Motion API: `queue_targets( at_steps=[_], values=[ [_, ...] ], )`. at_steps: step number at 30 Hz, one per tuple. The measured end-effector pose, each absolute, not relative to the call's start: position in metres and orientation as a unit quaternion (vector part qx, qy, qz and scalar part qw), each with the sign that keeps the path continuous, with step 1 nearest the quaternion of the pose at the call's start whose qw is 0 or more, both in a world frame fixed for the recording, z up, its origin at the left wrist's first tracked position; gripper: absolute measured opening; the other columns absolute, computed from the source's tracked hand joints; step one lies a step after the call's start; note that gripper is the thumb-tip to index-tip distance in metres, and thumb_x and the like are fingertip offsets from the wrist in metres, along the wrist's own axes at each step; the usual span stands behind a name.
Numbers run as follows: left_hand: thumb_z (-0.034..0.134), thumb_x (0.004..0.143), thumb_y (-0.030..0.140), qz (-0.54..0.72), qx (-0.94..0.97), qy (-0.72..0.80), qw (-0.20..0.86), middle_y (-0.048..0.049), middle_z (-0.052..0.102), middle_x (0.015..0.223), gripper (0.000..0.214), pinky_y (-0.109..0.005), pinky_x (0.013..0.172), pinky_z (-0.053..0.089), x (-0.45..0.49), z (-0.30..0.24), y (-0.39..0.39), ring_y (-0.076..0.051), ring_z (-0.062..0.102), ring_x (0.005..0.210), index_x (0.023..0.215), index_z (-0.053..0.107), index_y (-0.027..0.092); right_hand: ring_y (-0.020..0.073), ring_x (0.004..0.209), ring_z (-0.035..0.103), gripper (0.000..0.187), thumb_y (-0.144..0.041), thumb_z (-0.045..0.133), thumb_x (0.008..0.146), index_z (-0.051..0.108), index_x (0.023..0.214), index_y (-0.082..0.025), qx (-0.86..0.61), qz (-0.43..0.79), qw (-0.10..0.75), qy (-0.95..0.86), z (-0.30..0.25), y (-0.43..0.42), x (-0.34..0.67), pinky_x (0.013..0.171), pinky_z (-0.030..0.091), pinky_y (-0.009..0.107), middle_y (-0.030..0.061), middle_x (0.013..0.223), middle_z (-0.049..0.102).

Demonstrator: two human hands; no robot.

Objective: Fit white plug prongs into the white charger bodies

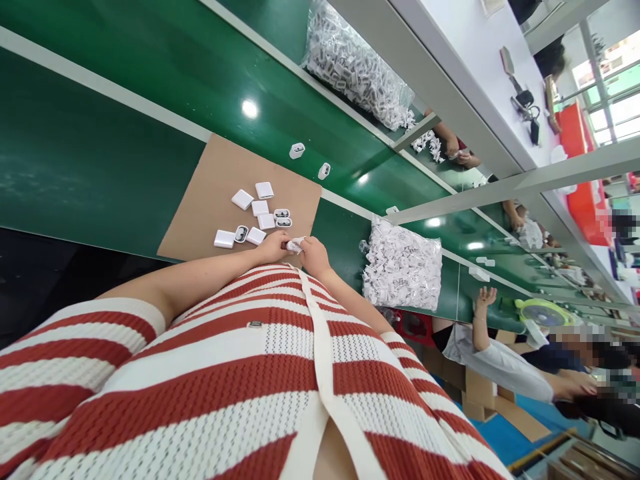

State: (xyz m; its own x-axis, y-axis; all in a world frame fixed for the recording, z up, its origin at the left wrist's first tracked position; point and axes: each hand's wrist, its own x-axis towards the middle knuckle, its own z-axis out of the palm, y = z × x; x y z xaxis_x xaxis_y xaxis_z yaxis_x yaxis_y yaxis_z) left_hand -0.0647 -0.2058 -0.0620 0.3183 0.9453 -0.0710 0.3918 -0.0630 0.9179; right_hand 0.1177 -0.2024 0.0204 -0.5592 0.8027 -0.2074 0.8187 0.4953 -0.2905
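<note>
Both my hands meet at the near edge of a brown cardboard sheet on the green bench. My left hand and my right hand are closed together on a small white plastic part with something red at its left end. Just beyond my left hand lie several small white square plastic parts scattered on the cardboard, some with dark openings facing up. My red-and-white striped top hides my forearms' lower parts.
A clear bag of white parts lies right of my hands, another bag sits across the green conveyor belt, where two loose white parts ride. Other people work farther right along the line; one raises a hand.
</note>
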Motion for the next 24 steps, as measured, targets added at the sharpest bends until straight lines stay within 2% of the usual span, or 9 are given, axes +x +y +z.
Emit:
queue_targets(
  at_steps=[6,15,24],
  values=[
    [0.074,0.068,0.035,0.292,0.664,0.508,0.464,-0.0061,0.06,0.088,0.021,-0.033,0.073,0.047,-0.064,-0.062,-0.205,-0.018,0.054,0.075,0.075,0.069,0.015,0.0232,0.104,0.056,0.022,-0.008,0.05,0.093,0.069,0.099,-0.017,0.459,-0.166,0.067,0.87,0.027,-0.202,0.112,0.088,0.045,0.031,0.0098,0.106,0.068],
    [0.069,0.069,0.03,0.285,0.668,0.514,0.458,-0.0061,0.062,0.088,0.015,-0.032,0.075,0.048,-0.065,-0.059,-0.208,-0.019,0.057,0.078,0.071,0.065,0.016,0.0235,0.105,0.057,0.024,-0.011,0.051,0.093,0.065,0.111,-0.017,0.442,-0.153,0.119,0.876,0.031,-0.201,0.099,0.085,0.044,0.031,0.0104,0.11,0.067],
    [0.066,0.071,0.027,0.258,0.686,0.521,0.437,-0.0057,0.062,0.085,0.011,-0.033,0.076,0.05,-0.066,-0.058,-0.204,-0.021,0.06,0.081,0.071,0.066,0.017,0.0216,0.094,0.059,0.018,-0.016,0.056,0.09,0.065,0.104,-0.02,0.477,-0.156,0.092,0.86,0.027,-0.192,0.092,0.075,0.041,0.03,0.0064,0.105,0.069]
  ],
)
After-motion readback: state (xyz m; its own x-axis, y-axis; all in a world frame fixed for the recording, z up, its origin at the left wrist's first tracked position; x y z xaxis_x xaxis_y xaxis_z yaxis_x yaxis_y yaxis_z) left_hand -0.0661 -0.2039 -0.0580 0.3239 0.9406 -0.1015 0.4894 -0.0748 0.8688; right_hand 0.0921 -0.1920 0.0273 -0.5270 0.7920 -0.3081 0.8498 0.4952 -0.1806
